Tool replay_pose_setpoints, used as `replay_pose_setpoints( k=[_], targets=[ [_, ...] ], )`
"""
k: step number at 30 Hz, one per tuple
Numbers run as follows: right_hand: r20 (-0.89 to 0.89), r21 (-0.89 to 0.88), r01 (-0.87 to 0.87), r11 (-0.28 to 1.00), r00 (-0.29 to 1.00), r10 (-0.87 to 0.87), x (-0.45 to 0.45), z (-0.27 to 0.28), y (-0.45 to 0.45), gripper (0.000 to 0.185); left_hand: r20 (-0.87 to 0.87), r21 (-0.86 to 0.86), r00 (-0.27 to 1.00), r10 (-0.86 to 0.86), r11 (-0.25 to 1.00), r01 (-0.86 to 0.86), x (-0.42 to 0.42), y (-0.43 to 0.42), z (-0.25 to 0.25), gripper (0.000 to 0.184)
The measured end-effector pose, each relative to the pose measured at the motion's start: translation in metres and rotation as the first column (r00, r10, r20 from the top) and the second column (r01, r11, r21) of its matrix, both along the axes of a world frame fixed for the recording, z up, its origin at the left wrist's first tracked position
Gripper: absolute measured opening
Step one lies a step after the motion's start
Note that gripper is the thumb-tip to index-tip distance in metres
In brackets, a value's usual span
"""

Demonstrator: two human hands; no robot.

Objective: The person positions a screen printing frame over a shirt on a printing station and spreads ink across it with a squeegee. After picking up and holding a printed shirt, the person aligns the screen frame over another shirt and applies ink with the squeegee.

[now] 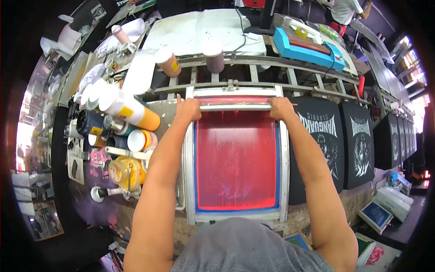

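Observation:
My left hand [188,109] and my right hand [282,109] are closed around the two ends of a long squeegee [235,107]. It lies crosswise at the far end of a screen-printing frame [283,181]. The red mesh [238,158] of the frame has a blue border, and faint white lettering shows near its close end. Both arms reach straight out over the sides of the frame. What lies under the mesh is mostly hidden.
Dark printed shirts [358,140] lie in a row on the right. Several ink containers, including a yellow-lidded tub [121,172], crowd the left. Behind a metal rail stand two capped bottles and a blue machine [308,49]. Another person [344,11] stands far right.

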State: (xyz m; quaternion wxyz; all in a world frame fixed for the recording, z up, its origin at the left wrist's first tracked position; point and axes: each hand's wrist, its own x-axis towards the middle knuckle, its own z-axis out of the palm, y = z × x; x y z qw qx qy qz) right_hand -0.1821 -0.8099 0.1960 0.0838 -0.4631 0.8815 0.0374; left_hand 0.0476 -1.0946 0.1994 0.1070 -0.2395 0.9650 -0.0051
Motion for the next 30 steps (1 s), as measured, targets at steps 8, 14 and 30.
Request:
replay_pose_setpoints(
  k=[8, 14, 30],
  targets=[
    [0.078, 0.132, -0.018, 0.991, 0.997, 0.008, -0.047, -0.028, -0.037, 0.039, 0.084, 0.076, 0.996, 0.011, 0.997, -0.018, -0.042, -0.032, -0.019, 0.041],
    [0.176, 0.136, -0.073, 0.988, 0.983, 0.048, -0.057, -0.030, -0.042, 0.043, 0.177, 0.083, 0.984, -0.033, 0.996, 0.018, -0.050, -0.034, -0.009, 0.038],
    [0.251, 0.234, 0.016, 0.972, 0.965, -0.076, 0.006, -0.012, 0.003, 0.051, 0.186, 0.102, 0.982, 0.028, 0.994, -0.048, 0.010, 0.005, -0.017, 0.037]
  ],
)
